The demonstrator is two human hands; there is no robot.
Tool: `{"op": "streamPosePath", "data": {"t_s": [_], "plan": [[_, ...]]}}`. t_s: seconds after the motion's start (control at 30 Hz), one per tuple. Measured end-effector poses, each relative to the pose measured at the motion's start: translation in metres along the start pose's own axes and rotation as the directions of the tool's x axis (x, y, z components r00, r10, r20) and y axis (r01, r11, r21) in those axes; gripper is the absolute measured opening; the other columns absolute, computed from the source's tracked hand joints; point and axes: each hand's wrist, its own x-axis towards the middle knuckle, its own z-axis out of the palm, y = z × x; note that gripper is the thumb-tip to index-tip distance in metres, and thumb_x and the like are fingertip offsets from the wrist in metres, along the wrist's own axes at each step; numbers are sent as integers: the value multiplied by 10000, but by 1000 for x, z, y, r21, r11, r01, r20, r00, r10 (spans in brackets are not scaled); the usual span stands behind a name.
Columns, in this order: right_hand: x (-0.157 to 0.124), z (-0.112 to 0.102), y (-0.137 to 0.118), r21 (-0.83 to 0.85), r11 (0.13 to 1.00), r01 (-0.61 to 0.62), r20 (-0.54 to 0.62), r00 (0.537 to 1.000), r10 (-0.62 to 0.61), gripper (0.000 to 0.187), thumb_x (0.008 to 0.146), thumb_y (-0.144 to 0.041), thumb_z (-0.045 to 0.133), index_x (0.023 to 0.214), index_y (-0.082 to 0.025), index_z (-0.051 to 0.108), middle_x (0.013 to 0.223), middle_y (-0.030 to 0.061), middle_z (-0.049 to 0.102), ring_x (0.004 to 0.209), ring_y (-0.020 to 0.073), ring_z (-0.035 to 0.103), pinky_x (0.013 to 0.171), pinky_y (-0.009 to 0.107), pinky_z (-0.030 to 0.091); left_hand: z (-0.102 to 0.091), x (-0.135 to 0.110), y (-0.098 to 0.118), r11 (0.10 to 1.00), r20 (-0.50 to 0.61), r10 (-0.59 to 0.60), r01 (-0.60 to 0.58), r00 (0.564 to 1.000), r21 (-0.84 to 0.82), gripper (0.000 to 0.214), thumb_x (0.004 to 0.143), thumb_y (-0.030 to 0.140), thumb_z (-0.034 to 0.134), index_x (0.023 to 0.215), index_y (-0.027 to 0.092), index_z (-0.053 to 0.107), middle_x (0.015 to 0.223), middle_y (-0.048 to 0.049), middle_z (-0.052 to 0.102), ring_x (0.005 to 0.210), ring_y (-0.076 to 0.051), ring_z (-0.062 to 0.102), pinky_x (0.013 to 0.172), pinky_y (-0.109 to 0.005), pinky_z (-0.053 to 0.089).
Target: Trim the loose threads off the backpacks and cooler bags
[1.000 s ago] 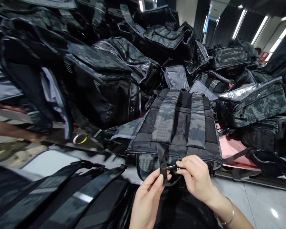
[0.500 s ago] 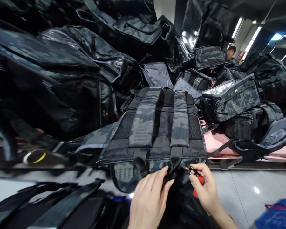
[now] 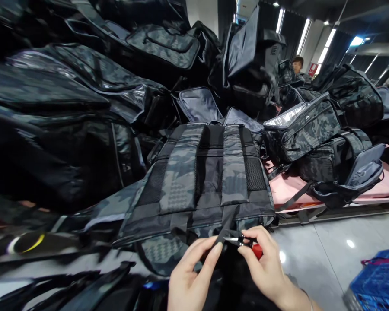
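Observation:
A camouflage backpack point(image 3: 210, 172) lies with its shoulder straps facing up and its near edge towards me. My left hand point(image 3: 196, 268) pinches a black webbing strap point(image 3: 227, 221) at that edge between thumb and fingers. In my right hand point(image 3: 266, 263) is a small pair of scissors point(image 3: 232, 239) with a bright metal tip, dark handles and a red part at the palm. The tip points left, right by the strap and the left fingertips. Whether the blades touch the webbing I cannot tell.
Dark camouflage bags point(image 3: 68, 142) are heaped at the left and back. More bags point(image 3: 314, 125) lie on a pink surface point(image 3: 288, 190) to the right. Another person point(image 3: 297, 65) is in the far background. A blue crate point(image 3: 377, 276) stands on the floor at lower right.
My right hand has moved left, bringing the scissors up to the strap, which my left hand now pinches. The view has turned right. A bag with grey lining now stands at the back.

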Motion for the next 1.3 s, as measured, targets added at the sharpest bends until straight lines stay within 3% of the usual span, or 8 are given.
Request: {"op": "streamPosePath", "data": {"t_s": [0.4, 0.6, 0.8, 0.9, 1.0, 1.07, 1.13, 1.3], "plan": [[3, 1, 5, 16, 1000, 12, -90, 996, -10, 120, 829, -129, 530, 917, -204, 563, 849, 17, 583, 776, 133, 569, 690, 241, 453, -1, -1, -5, 998, -24, 15, -13, 1000, 57, 218, 702, 413, 651, 811, 231, 703, 876, -21, 670, 831, -186, 623, 779, -274, 516], [6, -3, 4, -2, 998, 63, 3, 998, -63, 144, 829, -133, 522, 941, -199, 585, 869, 31, 587, 795, 144, 571, 711, 254, 450, -2, -3, -3, 994, -5, 59, -58, 998, 95, 218, 727, 422, 629, 813, 232, 691, 844, -15, 662, 792, -177, 622, 759, -270, 519], [9, -2, 3, 181, 968, -176, 49, 984, 170, 121, 845, -217, 522, 958, -212, 565, 886, 15, 602, 815, 142, 565, 722, 247, 441, -1, -7, -4, 948, -41, 215, -198, 976, 250, 186, 746, 396, 640, 836, 233, 638, 765, 18, 640, 647, -132, 588, 636, -221, 499], [10, 1, 0, 281, 925, -257, 116, 966, 233, 201, 797, -224, 561, 997, -211, 555, 891, 3, 583, 807, 134, 543, 728, 240, 429, 4, -8, -2, 850, -91, 432, -371, 897, 374, 73, 790, 274, 609, 822, 209, 600, 768, 4, 616, 680, -127, 584, 625, -218, 468], [16, 7, -6, 277, 905, -322, 146, 945, 291, 188, 728, -219, 618, 910, -189, 579, 798, -17, 573, 716, 118, 510, 662, 223, 402, 9, -8, 1, 619, -72, 702, -557, 709, 555, 72, 775, 116, 606, 768, 183, 582, 741, -6, 599, 659, -117, 566, 636, -239, 438], [21, 14, -10, 247, 905, -346, 172, 935, 310, 104, 724, -246, 628, 779, -172, 580, 683, -34, 547, 632, 101, 467, 596, 215, 369, 10, -8, 1, 485, -24, 795, -611, 606, 626, 131, 742, 56, 629, 727, 173, 571, 692, 1, 595, 588, -102, 537, 606, -244, 416], [27, 22, -12, 242, 905, -351, 194, 931, 309, 146, 737, -283, 618, 685, -163, 552, 599, -50, 489, 572, 85, 410, 545, 210, 329, 9, -9, 0, 434, -6, 822, -619, 569, 654, 149, 724, 46, 651, 716, 170, 568, 677, 0, 599, 567, -100, 530, 589, -245, 410], [32, 40, -7, 553, 726, -410, 217, 911, 349, 304, 753, -419, 606, 661, -190, 429, 532, -89, 308, 456, 55, 246, 433, 192, 237, 8, -16, -10, 668, -51, 662, -558, 748, 491, 134, 800, 147, 588, 929, 184, 586, 855, -46, 611, 781, -147, 597, 725, -272, 492]]}}
